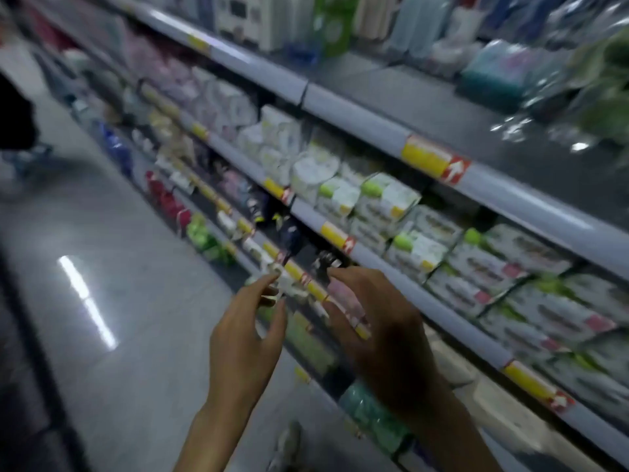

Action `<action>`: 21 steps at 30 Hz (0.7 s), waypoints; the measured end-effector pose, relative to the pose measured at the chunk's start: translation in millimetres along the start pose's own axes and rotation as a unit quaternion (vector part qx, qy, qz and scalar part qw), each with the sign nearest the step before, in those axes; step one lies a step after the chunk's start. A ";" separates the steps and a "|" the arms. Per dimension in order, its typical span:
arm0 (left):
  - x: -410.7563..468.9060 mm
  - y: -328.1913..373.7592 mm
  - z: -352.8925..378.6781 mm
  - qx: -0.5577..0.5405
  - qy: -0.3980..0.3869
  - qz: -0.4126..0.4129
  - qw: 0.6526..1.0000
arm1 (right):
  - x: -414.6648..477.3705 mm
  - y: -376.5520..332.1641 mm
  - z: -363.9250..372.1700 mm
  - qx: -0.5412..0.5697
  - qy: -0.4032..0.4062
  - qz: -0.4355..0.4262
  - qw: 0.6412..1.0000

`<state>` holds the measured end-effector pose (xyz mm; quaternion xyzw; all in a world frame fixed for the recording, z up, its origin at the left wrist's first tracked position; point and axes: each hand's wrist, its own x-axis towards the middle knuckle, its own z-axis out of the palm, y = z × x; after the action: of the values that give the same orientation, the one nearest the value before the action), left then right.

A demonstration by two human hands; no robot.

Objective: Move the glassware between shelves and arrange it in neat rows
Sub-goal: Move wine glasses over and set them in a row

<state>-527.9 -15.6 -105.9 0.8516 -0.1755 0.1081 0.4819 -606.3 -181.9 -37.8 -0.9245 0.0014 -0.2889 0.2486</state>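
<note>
Haste is your danger: the view is smeared, and reaching in like this could knock goods or glass off a shelf edge. Your left hand (245, 338) and right hand (384, 335) hover side by side, just in front of a tagged shelf rail (292, 269). Palms face each other, fingers loosely spread, gripping nothing I can make out. No glassware is plainly identifiable; the shiny clear items (551, 83) on the top shelf, far right, may be it.
</note>
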 end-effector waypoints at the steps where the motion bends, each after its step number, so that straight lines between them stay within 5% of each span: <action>1: 27.2 19.1 10.6 -0.035 -0.002 0.016 0.999 | 17.0 1.3 -16.1 -0.005 0.037 0.009 0.999; 7: 157.4 133.8 79.3 -0.191 -0.033 0.168 0.967 | 91.2 34.1 -91.6 -0.053 0.229 0.027 0.972; 10: 214.7 185.8 112.3 -0.214 -0.060 0.251 0.942 | 122.8 64.9 -120.5 -0.093 0.306 0.104 0.942; 15: 290.2 261.0 164.1 -0.150 -0.127 0.336 0.921 | 189.5 118.4 -175.5 -0.137 0.301 0.266 0.906; 21: 332.4 295.0 205.1 -0.066 -0.192 0.367 0.908 | 273.3 189.0 -212.0 -0.196 0.225 0.300 0.906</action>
<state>-339.6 -396.3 137.5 0.6976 -0.5718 0.1000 0.4200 -465.3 -484.8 171.4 -0.8209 0.3913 -0.3949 0.1305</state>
